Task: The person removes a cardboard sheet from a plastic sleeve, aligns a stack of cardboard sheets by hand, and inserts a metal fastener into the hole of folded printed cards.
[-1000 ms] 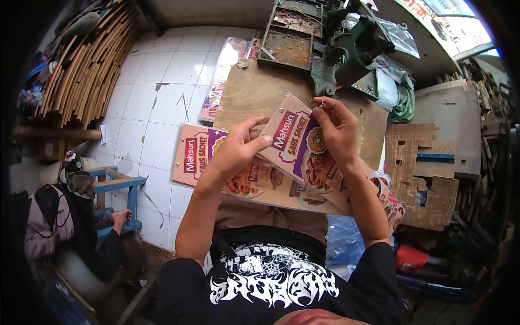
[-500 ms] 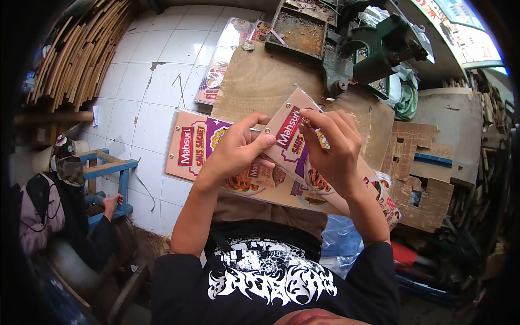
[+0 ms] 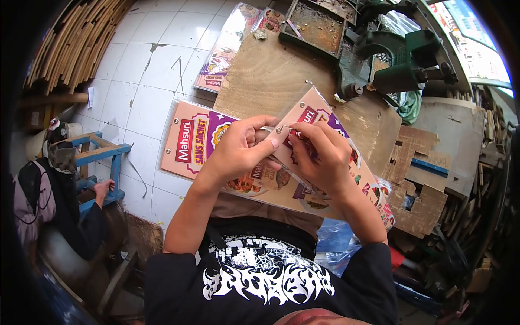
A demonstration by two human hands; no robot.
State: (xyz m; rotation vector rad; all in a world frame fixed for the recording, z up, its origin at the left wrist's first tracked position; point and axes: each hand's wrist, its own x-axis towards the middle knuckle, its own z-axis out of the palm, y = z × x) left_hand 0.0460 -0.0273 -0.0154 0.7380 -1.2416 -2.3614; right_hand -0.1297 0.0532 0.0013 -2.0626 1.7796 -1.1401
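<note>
My left hand (image 3: 244,149) grips the edge of a printed Mahsuri sign (image 3: 311,102), thumb on top near a corner. The sign is tan and purple under clear plastic, with metal eyelets at its end. My right hand (image 3: 323,154) is closed in a pinch over the sign's face, holding a thin bent metal wire (image 3: 286,127) whose tip is at the eyelet beside my left thumb. Underneath lies another Mahsuri sign (image 3: 184,132) of the same design, across my lap and the board's edge. My palms hide parts of both signs.
A wooden board (image 3: 260,70) lies ahead, with a green metal press (image 3: 401,59) and a dirty tray (image 3: 314,27) at its far end. More signs (image 3: 225,51) are stacked on the tiled floor. At left, another person's hand (image 3: 103,189) is near a blue stool (image 3: 116,162).
My right hand has come closer to my left thumb, bringing the wire to the eyelet. My left hand keeps its grip on the sign. The camera view has shifted slightly.
</note>
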